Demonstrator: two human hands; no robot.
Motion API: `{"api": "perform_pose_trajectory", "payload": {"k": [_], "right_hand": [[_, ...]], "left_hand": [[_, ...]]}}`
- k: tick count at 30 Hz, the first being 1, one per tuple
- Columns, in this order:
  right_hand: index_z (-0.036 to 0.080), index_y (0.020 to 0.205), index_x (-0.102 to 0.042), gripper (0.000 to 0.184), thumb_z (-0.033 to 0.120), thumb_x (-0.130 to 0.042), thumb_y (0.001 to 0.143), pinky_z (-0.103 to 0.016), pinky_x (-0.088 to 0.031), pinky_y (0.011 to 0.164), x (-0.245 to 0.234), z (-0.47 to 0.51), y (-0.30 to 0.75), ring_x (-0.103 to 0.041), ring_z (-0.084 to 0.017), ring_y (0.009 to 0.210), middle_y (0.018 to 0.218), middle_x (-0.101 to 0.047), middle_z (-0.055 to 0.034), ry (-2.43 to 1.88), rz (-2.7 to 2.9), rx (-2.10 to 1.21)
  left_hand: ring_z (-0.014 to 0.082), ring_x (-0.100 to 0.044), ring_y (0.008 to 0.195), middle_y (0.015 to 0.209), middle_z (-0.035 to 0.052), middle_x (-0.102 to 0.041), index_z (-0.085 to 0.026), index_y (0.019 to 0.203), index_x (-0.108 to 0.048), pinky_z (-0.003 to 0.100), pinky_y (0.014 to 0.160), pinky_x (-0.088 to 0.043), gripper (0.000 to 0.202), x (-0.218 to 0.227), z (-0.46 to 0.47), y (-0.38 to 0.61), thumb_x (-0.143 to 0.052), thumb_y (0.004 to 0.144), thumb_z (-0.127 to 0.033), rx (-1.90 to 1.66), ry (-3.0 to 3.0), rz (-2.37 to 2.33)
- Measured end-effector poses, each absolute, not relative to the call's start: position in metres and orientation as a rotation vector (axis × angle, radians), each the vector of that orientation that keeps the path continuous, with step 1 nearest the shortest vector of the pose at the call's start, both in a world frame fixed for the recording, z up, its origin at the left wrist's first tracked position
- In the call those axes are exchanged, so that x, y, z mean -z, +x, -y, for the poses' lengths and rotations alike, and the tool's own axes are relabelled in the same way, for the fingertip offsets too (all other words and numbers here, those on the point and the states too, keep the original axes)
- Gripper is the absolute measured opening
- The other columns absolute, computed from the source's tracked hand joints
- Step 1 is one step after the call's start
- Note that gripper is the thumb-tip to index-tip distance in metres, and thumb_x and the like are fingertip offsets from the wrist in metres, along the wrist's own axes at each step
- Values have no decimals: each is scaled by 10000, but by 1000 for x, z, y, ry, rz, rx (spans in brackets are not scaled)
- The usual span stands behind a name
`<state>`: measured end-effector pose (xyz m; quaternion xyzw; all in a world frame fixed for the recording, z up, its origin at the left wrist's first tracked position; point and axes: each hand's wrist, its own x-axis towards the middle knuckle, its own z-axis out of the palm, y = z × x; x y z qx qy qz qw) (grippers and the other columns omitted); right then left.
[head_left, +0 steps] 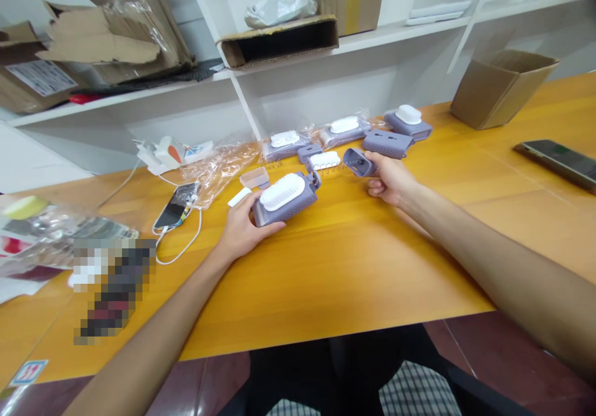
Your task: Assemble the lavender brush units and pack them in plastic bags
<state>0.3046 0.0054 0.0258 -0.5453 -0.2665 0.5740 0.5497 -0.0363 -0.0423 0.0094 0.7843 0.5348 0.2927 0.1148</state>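
My left hand [242, 228] grips a purple plastic case with a white ridged top [285, 198], resting on the orange table [326, 273]. My right hand [390, 179] holds a small purple cap-like part [357, 162] just above the table, to the right of the case. Between them lies a small white ridged piece with metal springs [325, 160]. Behind it sit more purple cases: two in clear bags [285, 143] [343, 130], one bare body [387, 143], and one with a white top [408, 122].
A phone on a white cable [177, 207] and crumpled clear bags [218, 167] lie left of the case. A second phone [559, 161] and an open cardboard box [503, 87] are at the right. White shelves with boxes [279, 42] stand behind.
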Motion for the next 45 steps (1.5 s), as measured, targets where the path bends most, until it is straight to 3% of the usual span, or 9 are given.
{"api": "perform_pose_trajectory", "payload": {"k": [16,24,27,30,34,41,45], "right_hand": [[208,696,-513,343,377,-739,891,-205,-149,317,-16,-3,297,-275,-36,359,619,-491,31,-1353,740,-1207],[196,721,-626,306,430,-720,894,-217,-183,327,-15,-1,296,-293,-65,382,562,-449,30,-1351,864,-1080],[186,781,-673,273,428,-700,904,-218,-203,329,-16,4,291,-320,-63,375,588,-497,21,-1311,926,-1069],[193,1025,-722,243,408,-698,914,-211,-278,339,-19,14,281,-405,-62,379,698,-611,2,-1272,983,-1131],[265,1395,-575,484,326,-697,931,-207,-371,362,-22,28,270,-575,-110,442,756,-663,15,-1274,1134,-1380],[243,1314,-614,377,288,-682,946,-210,-430,386,-15,27,271,-653,-140,525,787,-705,-17,-1155,1244,-1552],[256,1326,-612,415,273,-690,919,-215,-435,389,-14,25,274,-668,-162,532,735,-707,-15,-1126,1188,-1603]], "left_hand": [[352,-645,1271,1361,109,-685,-232,1340,-586,509,1114,-500,782,-8,45,-34,-873,706,-589,-950,2423,-1539],[343,-650,1260,1354,104,-682,-236,1343,-582,506,1106,-507,768,-8,46,-34,-883,709,-548,-915,2497,-1555],[345,-650,1259,1352,103,-682,-239,1351,-579,512,1107,-507,772,-7,45,-35,-880,713,-552,-921,2499,-1571],[347,-651,1255,1345,108,-684,-234,1345,-580,512,1101,-512,776,-4,44,-36,-886,707,-552,-941,2502,-1589],[344,-644,1267,1348,115,-680,-229,1345,-574,506,1104,-507,781,-3,45,-35,-890,706,-548,-955,2513,-1578],[334,-638,1266,1346,110,-673,-234,1345,-574,500,1113,-497,765,-8,53,-28,-868,723,-570,-916,2527,-1476],[334,-639,1261,1346,106,-675,-242,1350,-584,496,1114,-497,765,-9,53,-27,-879,716,-554,-919,2512,-1467]]}}
